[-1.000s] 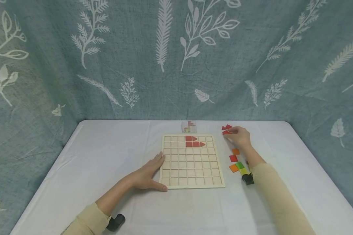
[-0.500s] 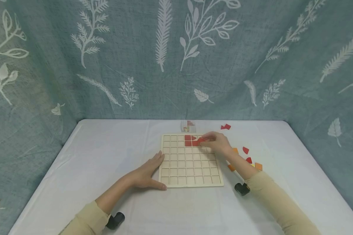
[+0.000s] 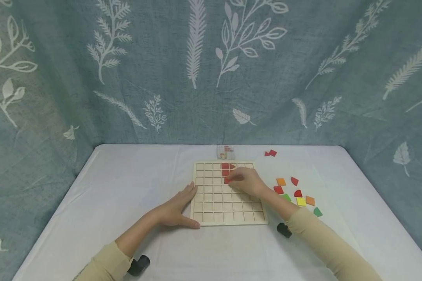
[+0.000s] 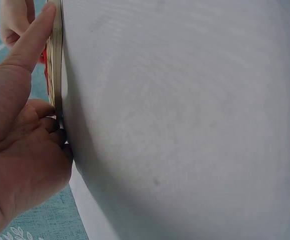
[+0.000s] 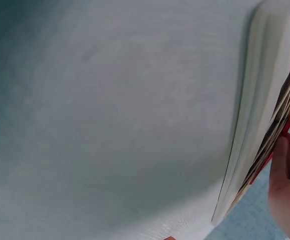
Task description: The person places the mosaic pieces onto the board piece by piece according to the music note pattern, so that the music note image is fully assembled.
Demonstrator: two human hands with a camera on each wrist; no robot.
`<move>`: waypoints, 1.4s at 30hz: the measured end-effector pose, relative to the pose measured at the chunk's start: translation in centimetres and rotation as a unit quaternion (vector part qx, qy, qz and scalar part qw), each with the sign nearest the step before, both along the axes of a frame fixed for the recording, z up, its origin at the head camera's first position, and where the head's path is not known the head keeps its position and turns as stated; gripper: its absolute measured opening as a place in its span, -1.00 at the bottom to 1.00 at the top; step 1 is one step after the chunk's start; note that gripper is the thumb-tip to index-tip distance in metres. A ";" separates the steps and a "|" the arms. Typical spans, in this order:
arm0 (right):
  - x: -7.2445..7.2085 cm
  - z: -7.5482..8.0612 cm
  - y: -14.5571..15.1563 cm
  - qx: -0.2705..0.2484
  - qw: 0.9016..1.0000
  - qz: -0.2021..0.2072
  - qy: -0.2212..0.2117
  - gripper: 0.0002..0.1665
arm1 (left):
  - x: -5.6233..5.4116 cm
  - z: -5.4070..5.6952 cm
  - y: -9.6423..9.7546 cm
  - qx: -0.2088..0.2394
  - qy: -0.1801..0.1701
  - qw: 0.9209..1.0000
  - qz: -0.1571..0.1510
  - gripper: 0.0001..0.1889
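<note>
A pale wooden grid board (image 3: pixel 228 208) lies in the middle of the table. My left hand (image 3: pixel 177 208) rests against its left side, fingers extended along the edge and thumb at the near left corner. Over the third row of cells, my right hand (image 3: pixel 247 181) pinches a small red tile (image 3: pixel 226 181), partly hidden by the fingertips. In the right wrist view the fingers hold a red tile (image 5: pixel 286 127) at the board's surface. Other red tiles (image 3: pixel 225 166) sit in cells of the two far rows; the hand covers some of them.
Loose orange, yellow, green and red tiles (image 3: pixel 301 201) are scattered right of the board, near the right forearm. More red pieces (image 3: pixel 272 153) lie at the far right. Behind the board stands a small transparent pattern card (image 3: pixel 226 152). A patterned curtain (image 3: pixel 211 97) surrounds the table.
My right hand has moved from the far-right red pieces to the board, then left and nearer to the third row, carrying a red tile. The left hand has stayed put.
</note>
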State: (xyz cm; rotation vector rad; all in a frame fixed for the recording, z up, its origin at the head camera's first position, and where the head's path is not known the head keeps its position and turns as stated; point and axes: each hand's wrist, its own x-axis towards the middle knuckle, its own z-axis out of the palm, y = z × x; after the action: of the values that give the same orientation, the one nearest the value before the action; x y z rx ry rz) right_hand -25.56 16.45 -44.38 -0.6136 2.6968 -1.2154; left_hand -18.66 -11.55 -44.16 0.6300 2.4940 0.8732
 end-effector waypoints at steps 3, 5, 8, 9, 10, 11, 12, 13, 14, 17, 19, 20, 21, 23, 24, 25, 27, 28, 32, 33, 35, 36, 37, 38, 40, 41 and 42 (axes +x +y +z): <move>0.1 0.0 0.0 0.001 1.000 0.018 0.014 -0.83 | 0.0 0.1 0.0 0.000 0.000 1.000 0.000 0.28; 0.1 -0.1 0.0 0.003 1.000 0.024 0.019 -0.82 | 0.1 0.2 0.0 -0.001 0.000 1.000 0.000 0.28; 0.1 -0.1 0.1 0.003 0.999 0.026 0.020 -0.80 | 0.1 0.2 0.0 -0.003 -0.001 1.000 0.000 0.27; 0.1 -0.1 0.1 0.001 1.000 0.024 0.015 -0.80 | 0.2 0.3 0.0 -0.002 -0.002 1.000 -0.001 0.27; 0.1 -0.1 0.1 -0.002 1.000 0.021 0.008 -0.80 | 0.2 0.3 0.0 -0.001 -0.002 1.000 -0.002 0.27; 0.2 0.0 0.2 -0.007 1.000 0.017 0.000 -0.81 | 0.2 0.4 -0.1 0.001 -0.002 1.000 -0.004 0.26; 0.2 0.0 0.2 -0.013 1.000 0.012 -0.010 -0.81 | 0.2 0.4 -0.1 0.003 -0.002 1.000 -0.005 0.26; 0.2 0.1 0.2 -0.018 1.000 0.007 -0.019 -0.81 | 0.2 0.5 -0.2 0.004 -0.002 1.000 -0.006 0.26; 0.2 0.1 0.3 -0.021 0.999 0.000 -0.027 -0.80 | 0.2 0.5 -0.2 0.005 -0.002 1.000 -0.007 0.26; 0.1 0.3 0.7 -0.032 0.998 -0.030 -0.050 -0.76 | 0.1 0.6 -0.2 0.009 -0.002 1.000 -0.009 0.26; 0.0 0.7 1.3 -0.051 0.995 -0.056 -0.069 -0.71 | 0.1 0.6 -0.2 0.008 -0.002 1.000 -0.009 0.26; -0.1 0.9 1.7 -0.061 0.992 -0.073 -0.080 -0.68 | 0.2 0.6 -0.2 0.009 -0.002 1.000 -0.010 0.26; -0.3 1.1 2.1 -0.075 0.989 -0.091 -0.090 -0.65 | 0.2 0.5 -0.2 0.008 -0.002 1.000 -0.009 0.27; -0.9 1.5 3.3 -0.101 0.981 -0.132 -0.103 -0.60 | 0.2 0.5 -0.1 0.004 -0.003 1.000 -0.008 0.27; -1.3 1.7 3.9 -0.115 0.976 -0.153 -0.106 -0.58 | 0.2 0.4 -0.1 0.005 -0.003 1.000 -0.007 0.27; -1.7 1.7 4.6 -0.126 0.970 -0.176 -0.107 -0.56 | 0.2 0.4 -0.1 0.004 -0.002 1.000 -0.005 0.28; -2.7 1.7 6.1 -0.134 0.962 -0.216 -0.096 -0.53 | 0.2 0.3 -0.1 0.001 -0.004 1.000 -0.001 0.28; -3.1 1.7 6.8 -0.138 0.958 -0.233 -0.092 -0.52 | 0.2 0.2 -0.1 0.001 -0.004 1.000 0.000 0.28; -4.4 1.6 9.1 -0.143 0.945 -0.281 -0.088 -0.49 | 0.3 0.3 -0.2 0.004 -0.002 1.000 0.003 0.27; -4.6 1.7 9.6 -0.143 0.943 -0.288 -0.089 -0.48 | 0.3 0.3 -0.2 0.004 -0.001 1.000 0.002 0.27; -4.8 1.7 10.2 -0.135 0.939 -0.303 -0.091 -0.49 | 0.4 0.4 -0.2 0.007 -0.001 1.000 0.002 0.27; -5.0 1.7 10.5 -0.126 0.938 -0.309 -0.091 -0.48 | 0.4 0.4 -0.2 0.007 -0.001 1.000 0.001 0.26; -5.1 1.7 10.7 -0.117 0.939 -0.310 -0.093 -0.48 | 0.4 0.4 -0.2 0.007 -0.002 1.000 0.000 0.26; -5.2 1.6 10.9 -0.101 0.940 -0.311 -0.094 -0.48 | 0.5 0.5 -0.2 0.006 -0.002 1.000 0.000 0.26; -5.5 1.5 11.2 -0.060 0.944 -0.309 -0.100 -0.48 | 0.5 0.5 -0.2 0.005 -0.003 1.000 -0.002 0.25; -5.6 1.4 11.3 -0.042 0.946 -0.305 -0.103 -0.47 | 0.5 0.6 -0.1 0.005 -0.003 1.000 -0.003 0.25; -5.8 1.3 11.4 -0.023 0.948 -0.300 -0.104 -0.46 | 0.4 0.6 -0.1 0.004 -0.003 1.000 -0.003 0.25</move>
State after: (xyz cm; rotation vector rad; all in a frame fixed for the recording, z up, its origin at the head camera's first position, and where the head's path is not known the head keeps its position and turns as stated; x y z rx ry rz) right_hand -31.31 27.85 -43.13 0.3562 2.7538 -1.3626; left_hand -18.22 -11.64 -43.59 0.6365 2.4841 0.8812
